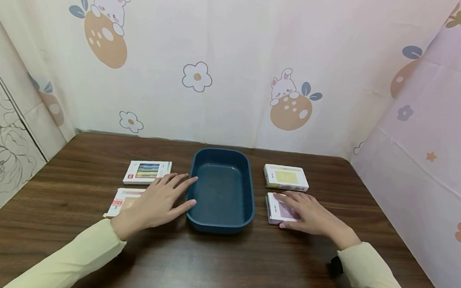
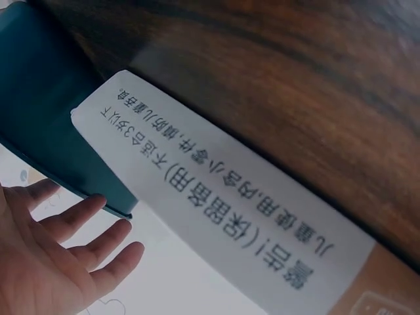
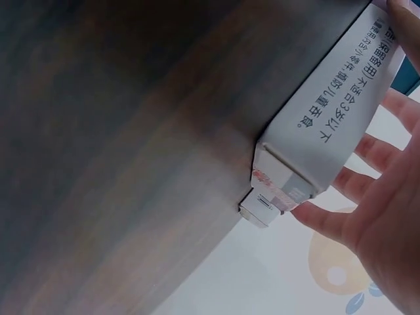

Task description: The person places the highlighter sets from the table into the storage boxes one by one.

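Note:
My left hand [image 1: 162,200] is spread beside a dark blue rectangular tub [image 1: 218,226], its fingertips right at the tub's left rim. In the left wrist view these fingers [image 2: 105,246] are apart and hold nothing. Under its wrist side lies a white box with a tan label [image 1: 124,198], partly hidden by the hand; its printed side fills much of the left wrist view. My right hand [image 1: 309,215] grips a white box with a purple label [image 1: 275,210], thumb at the near side and fingers over the far part. The box lies flat on the table.
A white box with a window showing colored sticks [image 1: 147,173] lies at the back left. A white box with a yellow-green label [image 1: 285,177] lies behind the purple one. The dark wooden table [image 1: 223,267] ends at a patterned curtain [image 1: 232,109].

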A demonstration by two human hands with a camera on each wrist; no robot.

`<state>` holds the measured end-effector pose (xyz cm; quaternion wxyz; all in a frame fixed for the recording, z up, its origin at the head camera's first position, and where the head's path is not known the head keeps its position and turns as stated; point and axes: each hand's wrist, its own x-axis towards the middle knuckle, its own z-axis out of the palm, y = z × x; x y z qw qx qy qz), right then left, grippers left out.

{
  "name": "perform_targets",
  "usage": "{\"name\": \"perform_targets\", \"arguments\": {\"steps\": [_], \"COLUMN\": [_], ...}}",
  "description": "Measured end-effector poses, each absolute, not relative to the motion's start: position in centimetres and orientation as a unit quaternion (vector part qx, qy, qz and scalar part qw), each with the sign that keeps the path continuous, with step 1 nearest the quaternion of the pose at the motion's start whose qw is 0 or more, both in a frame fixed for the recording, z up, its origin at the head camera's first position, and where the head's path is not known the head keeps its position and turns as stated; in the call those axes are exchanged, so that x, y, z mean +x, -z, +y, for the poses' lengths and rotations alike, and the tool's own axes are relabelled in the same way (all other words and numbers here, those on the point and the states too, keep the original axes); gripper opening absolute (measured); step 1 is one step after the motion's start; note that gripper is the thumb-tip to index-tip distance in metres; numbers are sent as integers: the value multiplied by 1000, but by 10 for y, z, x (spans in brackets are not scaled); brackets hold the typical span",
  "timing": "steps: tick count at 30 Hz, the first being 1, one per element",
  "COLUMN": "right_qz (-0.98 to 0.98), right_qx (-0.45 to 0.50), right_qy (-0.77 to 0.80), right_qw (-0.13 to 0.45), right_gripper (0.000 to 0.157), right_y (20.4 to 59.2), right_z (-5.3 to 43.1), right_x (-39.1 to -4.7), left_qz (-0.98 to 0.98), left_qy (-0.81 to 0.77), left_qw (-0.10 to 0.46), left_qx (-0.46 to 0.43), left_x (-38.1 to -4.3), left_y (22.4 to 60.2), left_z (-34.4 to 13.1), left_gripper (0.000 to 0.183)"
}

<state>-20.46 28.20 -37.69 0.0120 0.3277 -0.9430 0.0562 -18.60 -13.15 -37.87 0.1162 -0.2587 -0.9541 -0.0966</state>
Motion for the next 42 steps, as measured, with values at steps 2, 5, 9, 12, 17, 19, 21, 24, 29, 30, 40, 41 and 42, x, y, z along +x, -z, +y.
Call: {"name": "perform_targets", "arguments": {"steps": [2, 5, 9, 12, 17, 19, 21, 24, 29, 30, 40, 41, 42], "right_qz": [-941, -936, -933, -932, -932, -932, -934, -937, -940, -941, -941, -941, -941], "right_qx": [333, 343, 351, 352, 355, 355, 352, 345, 337, 336, 335, 334, 334], "right_qy": [-61, -66, -74, -80, -74, -69, -64, -55, -41, -39, -30, -29, -29], "right_qw": [17, 29, 30, 23, 22, 21, 19, 16, 25, 29, 46, 45, 45], "right_gripper": [74, 75, 75, 76, 74, 74, 73, 73, 73, 73, 73, 73, 73], "right_y": [377, 376, 376, 375, 374, 373, 373, 370, 363, 361, 341, 339, 337], "right_z": [282, 283, 283, 283, 282, 281, 280, 279, 275, 274, 266, 265, 264], "right_x": [-206, -207, -209, -210, -212, -212, -213, -214, -216, -217, -226, -227, -228], "left_qz": [-954, -952, -949, -948, -946, -946, -946, -947, -948, -948, -947, -947, -947], "left_qy": [97, 100, 101, 102, 110, 111, 112, 112, 116, 116, 116, 115, 115], "left_qw": [111, 112, 119, 124, 126, 125, 126, 123, 119, 118, 119, 119, 120], "left_qx": [-259, -266, -273, -276, -277, -276, -277, -276, -273, -273, -275, -276, -276], "left_x": [-187, -187, -188, -188, -188, -188, -188, -189, -189, -189, -188, -189, -189], "left_y": [379, 381, 383, 384, 384, 383, 383, 383, 382, 382, 380, 380, 381], "left_z": [-131, -131, -130, -130, -130, -130, -130, -130, -129, -129, -130, -130, -130], "left_gripper": [63, 61, 59, 59, 59, 59, 59, 59, 59, 59, 58, 58, 58]}}
